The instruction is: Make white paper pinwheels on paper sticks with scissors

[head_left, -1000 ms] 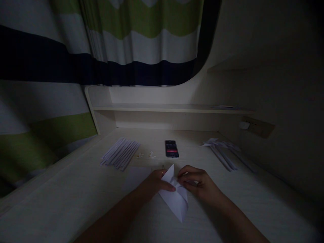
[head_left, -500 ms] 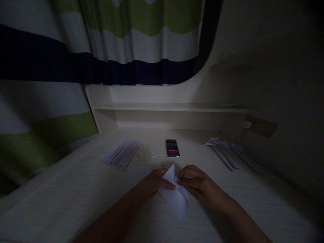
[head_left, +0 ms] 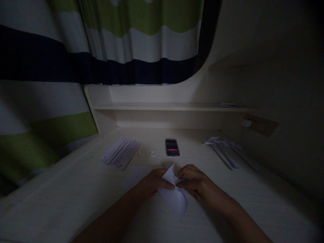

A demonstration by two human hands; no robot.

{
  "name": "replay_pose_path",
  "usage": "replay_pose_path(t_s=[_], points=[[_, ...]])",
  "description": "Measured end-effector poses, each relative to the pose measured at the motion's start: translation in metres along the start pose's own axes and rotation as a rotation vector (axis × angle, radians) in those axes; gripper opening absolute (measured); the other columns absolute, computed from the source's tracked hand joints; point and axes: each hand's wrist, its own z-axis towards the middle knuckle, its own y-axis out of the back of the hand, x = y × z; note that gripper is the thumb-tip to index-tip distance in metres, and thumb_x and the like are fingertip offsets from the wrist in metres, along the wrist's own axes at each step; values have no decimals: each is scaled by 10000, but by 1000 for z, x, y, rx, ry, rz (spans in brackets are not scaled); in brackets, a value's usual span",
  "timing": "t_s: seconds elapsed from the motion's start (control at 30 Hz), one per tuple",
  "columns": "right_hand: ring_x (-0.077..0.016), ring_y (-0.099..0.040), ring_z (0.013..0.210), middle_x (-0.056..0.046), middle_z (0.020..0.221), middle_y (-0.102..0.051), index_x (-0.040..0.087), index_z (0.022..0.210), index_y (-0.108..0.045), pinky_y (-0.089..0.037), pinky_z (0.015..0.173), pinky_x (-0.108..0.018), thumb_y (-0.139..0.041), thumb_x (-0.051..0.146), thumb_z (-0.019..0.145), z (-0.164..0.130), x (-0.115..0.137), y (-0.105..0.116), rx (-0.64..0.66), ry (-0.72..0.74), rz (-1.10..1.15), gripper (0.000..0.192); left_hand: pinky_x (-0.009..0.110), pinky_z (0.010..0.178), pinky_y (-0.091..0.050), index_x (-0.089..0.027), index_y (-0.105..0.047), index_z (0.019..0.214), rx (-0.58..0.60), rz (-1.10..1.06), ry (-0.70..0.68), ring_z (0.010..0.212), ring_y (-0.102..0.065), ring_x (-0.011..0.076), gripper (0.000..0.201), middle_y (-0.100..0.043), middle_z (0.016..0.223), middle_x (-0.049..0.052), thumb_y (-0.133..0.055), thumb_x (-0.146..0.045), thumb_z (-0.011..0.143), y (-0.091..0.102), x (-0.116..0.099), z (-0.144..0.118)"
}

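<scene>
A white sheet of paper (head_left: 174,200), partly folded with pointed flaps and a curled lower part, is held over the desk between both hands. My left hand (head_left: 155,182), with a ring on one finger, pinches it from the left, thumb across the front near the middle. My right hand (head_left: 196,180) grips a flap at the right, its thumb and fingertips close to the paper's centre. A small dark tip shows behind the paper by the left fingers; I cannot make out what it is.
Rolled paper sticks (head_left: 121,152) lie at the left; paper pinwheels on sticks (head_left: 222,152) at the right. Two small piles of tiny pale pieces (head_left: 152,153) sit near a phone (head_left: 172,147). Flat paper (head_left: 138,174) lies by the left forearm. A shelf (head_left: 162,107) spans the back.
My right fingertips have shifted slightly left, drawing a flap of the paper toward its centre. My left hand keeps its place.
</scene>
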Motion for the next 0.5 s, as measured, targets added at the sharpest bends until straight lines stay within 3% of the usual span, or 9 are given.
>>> replay_pose_path(t_s=[0.5], points=[[-159,-479,880,-42,868,-552,228,840,-641,-415,755,-302,-465,111,787,1,1,1,2,-6,-2,218,209,538,-359,-127,-613,760,-10,-8,-22,558,-521,107,300,-593,646,-3,-667,-93,467,1,4,2]])
